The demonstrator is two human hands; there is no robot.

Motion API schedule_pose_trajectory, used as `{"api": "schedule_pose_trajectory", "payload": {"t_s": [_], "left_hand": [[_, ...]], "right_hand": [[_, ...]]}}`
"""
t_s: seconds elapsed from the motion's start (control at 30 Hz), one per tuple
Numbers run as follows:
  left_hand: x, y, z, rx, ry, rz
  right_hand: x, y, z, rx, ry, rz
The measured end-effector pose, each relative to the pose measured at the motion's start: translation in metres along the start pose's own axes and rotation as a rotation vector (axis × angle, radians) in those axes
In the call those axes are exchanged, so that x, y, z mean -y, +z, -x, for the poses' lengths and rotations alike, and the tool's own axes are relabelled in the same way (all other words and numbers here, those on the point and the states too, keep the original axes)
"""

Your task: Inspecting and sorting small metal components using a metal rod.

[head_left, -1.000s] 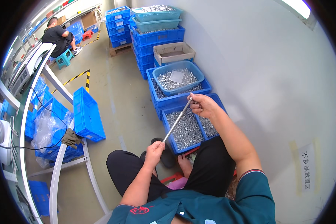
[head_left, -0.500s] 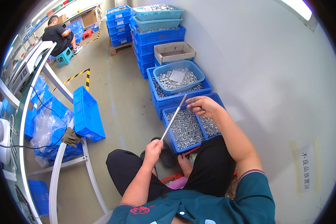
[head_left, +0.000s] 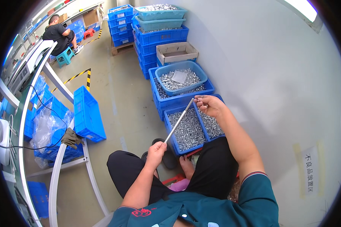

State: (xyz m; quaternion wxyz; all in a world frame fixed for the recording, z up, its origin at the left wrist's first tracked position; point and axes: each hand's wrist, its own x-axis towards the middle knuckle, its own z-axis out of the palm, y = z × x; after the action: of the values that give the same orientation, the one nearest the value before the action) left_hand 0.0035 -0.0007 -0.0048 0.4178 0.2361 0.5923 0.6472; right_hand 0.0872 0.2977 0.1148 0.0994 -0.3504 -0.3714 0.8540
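My left hand (head_left: 156,152) is closed round the lower end of a thin silver metal rod (head_left: 179,123), which slants up and to the right. At the rod's upper tip is my right hand (head_left: 210,105), its thumb and forefinger pinched together and the other fingers curled. Whatever lies between those fingertips is too small to make out. Below the rod stands a blue divided bin (head_left: 169,134) full of small shiny metal parts (head_left: 187,130).
A light blue basket (head_left: 163,84) of metal parts sits on the bin beyond. Stacked blue crates (head_left: 163,37) line the wall. On the left are a white-legged table (head_left: 56,181) and an upright blue crate (head_left: 88,113). A person (head_left: 58,36) sits on a stool far left.
My right hand has moved slightly right, its fingers closing at the rod's tip. The rod's upper end has shifted a little right and down. My left hand keeps its hold.
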Motion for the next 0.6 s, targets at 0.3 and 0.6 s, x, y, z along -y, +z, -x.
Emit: {"api": "schedule_pose_trajectory", "payload": {"t_s": [0.3, 0.6], "left_hand": [[0.0, 0.003, 0.0, 0.013, 0.013, 0.001], [-0.001, 0.002, 0.0, 0.005, 0.005, -0.002]], "right_hand": [[0.001, 0.004, 0.009, 0.122, -0.02, 0.059], [-0.001, 0.006, 0.005, 0.067, -0.034, 0.097]]}}
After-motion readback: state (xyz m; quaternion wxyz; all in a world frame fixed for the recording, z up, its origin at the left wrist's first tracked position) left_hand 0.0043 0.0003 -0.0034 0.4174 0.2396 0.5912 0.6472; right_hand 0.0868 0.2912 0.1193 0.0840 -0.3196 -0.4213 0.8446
